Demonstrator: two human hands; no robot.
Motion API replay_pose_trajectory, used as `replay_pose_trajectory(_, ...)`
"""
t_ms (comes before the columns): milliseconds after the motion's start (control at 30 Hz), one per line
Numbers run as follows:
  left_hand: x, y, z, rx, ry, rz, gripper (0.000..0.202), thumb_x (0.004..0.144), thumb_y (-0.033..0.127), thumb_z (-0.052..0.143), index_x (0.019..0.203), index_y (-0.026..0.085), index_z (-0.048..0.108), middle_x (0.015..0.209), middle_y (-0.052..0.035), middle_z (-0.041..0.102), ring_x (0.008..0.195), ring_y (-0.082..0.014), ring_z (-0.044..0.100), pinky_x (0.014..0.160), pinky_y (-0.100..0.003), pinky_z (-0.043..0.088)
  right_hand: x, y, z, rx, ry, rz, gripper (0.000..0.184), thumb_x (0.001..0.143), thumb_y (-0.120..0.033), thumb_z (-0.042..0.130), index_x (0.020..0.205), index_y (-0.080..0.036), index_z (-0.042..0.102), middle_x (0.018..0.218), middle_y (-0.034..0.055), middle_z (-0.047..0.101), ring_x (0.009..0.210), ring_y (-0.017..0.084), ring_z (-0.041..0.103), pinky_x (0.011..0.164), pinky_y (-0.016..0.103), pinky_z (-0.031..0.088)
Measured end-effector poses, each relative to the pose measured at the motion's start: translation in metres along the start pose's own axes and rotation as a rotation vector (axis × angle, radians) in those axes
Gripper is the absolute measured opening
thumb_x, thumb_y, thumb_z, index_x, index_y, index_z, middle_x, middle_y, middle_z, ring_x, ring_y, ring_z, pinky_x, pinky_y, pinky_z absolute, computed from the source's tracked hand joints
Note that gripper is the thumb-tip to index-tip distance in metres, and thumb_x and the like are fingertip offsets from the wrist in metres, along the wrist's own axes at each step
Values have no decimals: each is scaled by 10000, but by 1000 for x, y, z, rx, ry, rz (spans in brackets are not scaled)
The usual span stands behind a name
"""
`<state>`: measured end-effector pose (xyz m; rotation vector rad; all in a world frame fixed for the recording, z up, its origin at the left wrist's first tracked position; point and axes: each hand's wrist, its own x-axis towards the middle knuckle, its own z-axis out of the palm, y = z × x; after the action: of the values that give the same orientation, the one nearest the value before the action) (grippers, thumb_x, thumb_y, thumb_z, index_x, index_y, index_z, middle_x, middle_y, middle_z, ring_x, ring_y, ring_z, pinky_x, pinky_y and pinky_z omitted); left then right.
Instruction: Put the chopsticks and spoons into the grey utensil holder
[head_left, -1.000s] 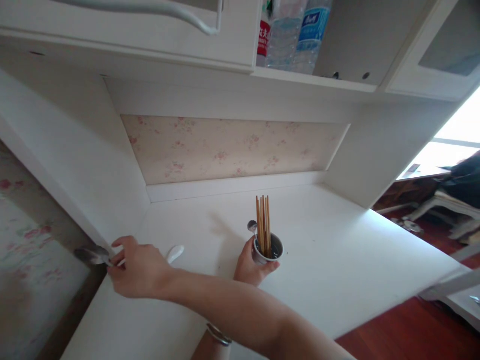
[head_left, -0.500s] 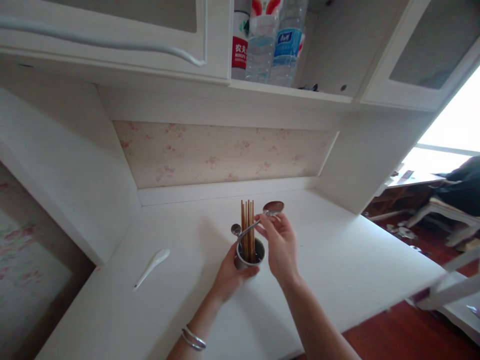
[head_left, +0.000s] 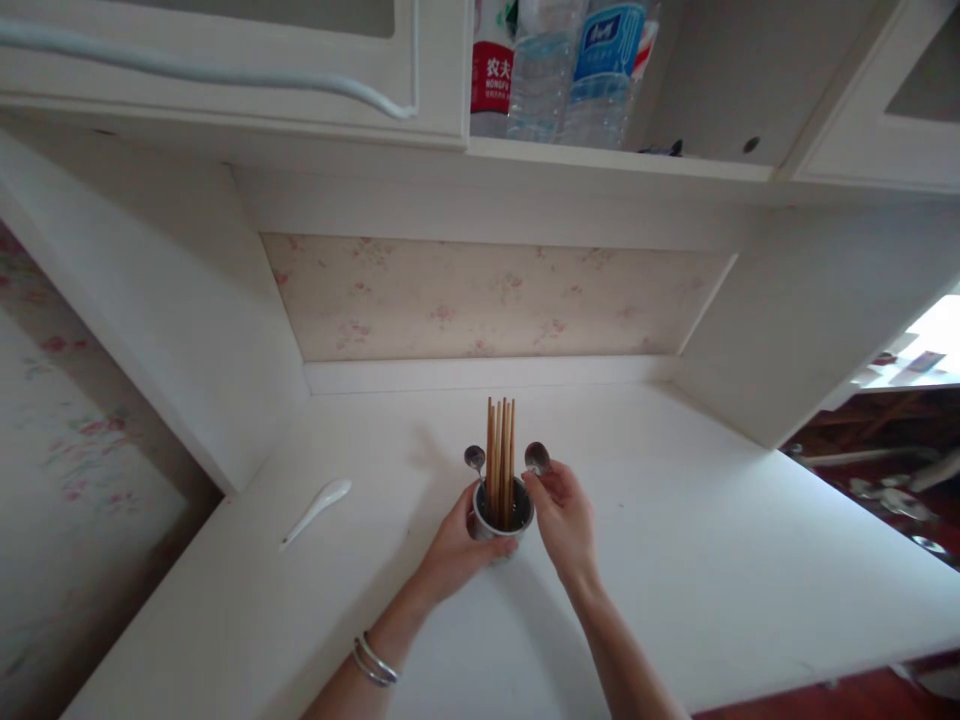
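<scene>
My left hand (head_left: 461,545) is wrapped round the side of a metal cup (head_left: 495,533) that stands on the white desk (head_left: 247,600). Several wooden chopsticks (head_left: 500,460) stick up out of the cup. A small metal spoon (head_left: 474,458) leans at their left, bowl upward. At the cup's right rim, my right hand (head_left: 564,520) pinches a larger metal spoon (head_left: 537,458) just under its bowl. The handle of that spoon is mostly hidden by the fingers and cup, so I cannot tell how deep it reaches. A white spoon (head_left: 319,508) lies apart on the left.
Above the desk hangs a white cabinet (head_left: 435,130), its open shelf holding several plastic bottles (head_left: 600,75). A flowered back panel (head_left: 480,300) and white side walls (head_left: 150,300) bound the desk. Red-brown floor (head_left: 840,695) shows beyond the front right edge.
The larger metal spoon has gone from slanting across the chopsticks to bowl-up at the cup's right side. My right hand moved down with it. The view has shifted slightly.
</scene>
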<state>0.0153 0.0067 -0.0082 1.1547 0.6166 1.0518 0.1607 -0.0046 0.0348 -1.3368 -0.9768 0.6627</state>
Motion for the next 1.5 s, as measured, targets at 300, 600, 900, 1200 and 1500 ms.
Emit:
replay_pose_trajectory(300, 2, -2, 0, -18, -6, 9, 791, 601, 180, 854, 1302, 217, 489, 1314, -115, 585, 1221, -287, 538, 1056, -417, 400, -4, 24, 1, 252, -152, 75, 407, 763, -399, 722, 1100, -216, 586, 1041, 71, 700, 890, 226, 678, 763, 365, 553)
replay_pose_trajectory(600, 3, 6, 6, 35, -7, 9, 798, 578, 232, 868, 1288, 185, 506, 1283, -146, 591, 1145, -297, 579, 1014, -422, 435, -27, 27, -4, 408, -470, 81, 760, 660, -385, 818, 1322, -258, 469, 1282, 92, 617, 1206, 303, 553, 1047, 505, 387)
replay_pose_trajectory(900, -19, 32, -25, 493, 37, 1, 849, 632, 274, 821, 1391, 257, 441, 1446, -121, 449, 1286, -278, 468, 1039, -384, 410, -29, 34, 1, 366, -517, 59, 593, 706, -335, 785, 1230, -253, 520, 1151, 70, 668, 1056, 276, 620, 929, 423, 473)
replay_pose_trajectory(1200, -37, 93, -169, 1696, 470, -227, 445, 835, 329, 497, 1215, 108, 567, 1190, -164, 605, 1057, -280, 591, 964, -401, 418, -28, 40, -1, 298, -520, 64, 608, 703, -371, 782, 1239, -333, 498, 1137, 21, 662, 1064, 278, 600, 940, 475, 476)
replay_pose_trajectory(1500, -46, 87, -205, 1757, 249, -471, 406, 911, 371, 327, 1057, 131, 620, 1076, -165, 647, 940, -298, 639, 799, -388, 448, -27, 36, 0, 363, -506, 50, 663, 684, -359, 800, 1266, -260, 498, 1180, 73, 651, 1093, 280, 596, 968, 452, 447)
